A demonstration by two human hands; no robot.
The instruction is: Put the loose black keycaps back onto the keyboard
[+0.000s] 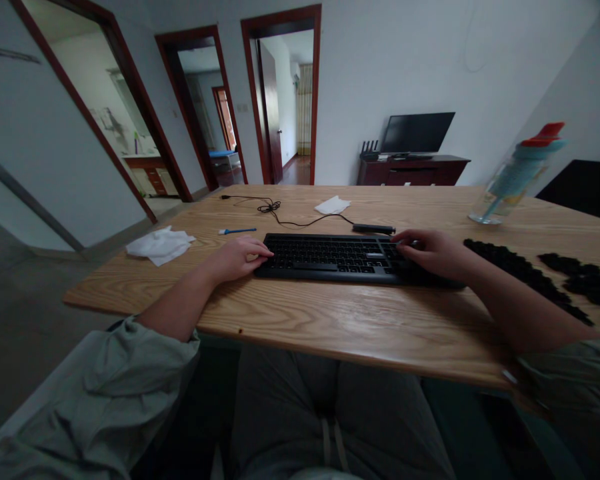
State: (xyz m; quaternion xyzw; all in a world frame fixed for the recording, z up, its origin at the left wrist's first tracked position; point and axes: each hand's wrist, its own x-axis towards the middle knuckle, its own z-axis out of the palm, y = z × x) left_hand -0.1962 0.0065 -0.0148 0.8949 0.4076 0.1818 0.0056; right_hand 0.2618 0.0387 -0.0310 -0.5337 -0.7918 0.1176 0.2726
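Observation:
A black keyboard lies flat on the wooden table in front of me. My left hand grips its left edge, thumb and fingers closed on the frame. Over the right-hand end of the keyboard is my right hand, its fingers pinched together at the number-pad area. Whatever is between those fingertips is too small to make out. Some spots on the keyboard's right part look pale or bare of keycaps. Rows of small black pieces, apparently keycaps, lie just right of my right hand.
A blue-handled brush, a crumpled white tissue and another tissue lie on the table. A coiled cable and a black bar sit behind the keyboard. A clear bottle with a red lid stands back right.

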